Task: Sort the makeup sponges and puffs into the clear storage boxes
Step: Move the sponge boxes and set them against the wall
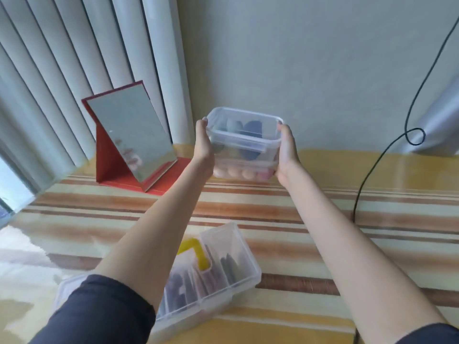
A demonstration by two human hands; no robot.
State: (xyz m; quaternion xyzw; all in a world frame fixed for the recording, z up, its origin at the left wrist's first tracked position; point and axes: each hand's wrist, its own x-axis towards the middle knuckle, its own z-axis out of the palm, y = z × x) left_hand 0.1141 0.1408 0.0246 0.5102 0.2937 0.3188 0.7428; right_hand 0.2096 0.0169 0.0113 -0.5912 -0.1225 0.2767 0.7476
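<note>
Two clear boxes (244,145) stacked, raised at the table's (372,219) far edge, left hand (203,142) and right hand (288,150) clamping the sides. Sponges (248,135) inside, lids on. If that side squeeze loosens, I reckon the bottom box drops out.

clear plastic box (244,135) at 12 o'clock, glossy striped tabletop (273,209), shiny mirror (131,135) in matte red stand at 10

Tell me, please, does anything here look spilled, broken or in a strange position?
Nothing looks spilled or broken. Both hands, left and right, hold two stacked clear plastic boxes level. The near clear divided box with a yellow handle lies askew to the striped tablecloth.
</note>
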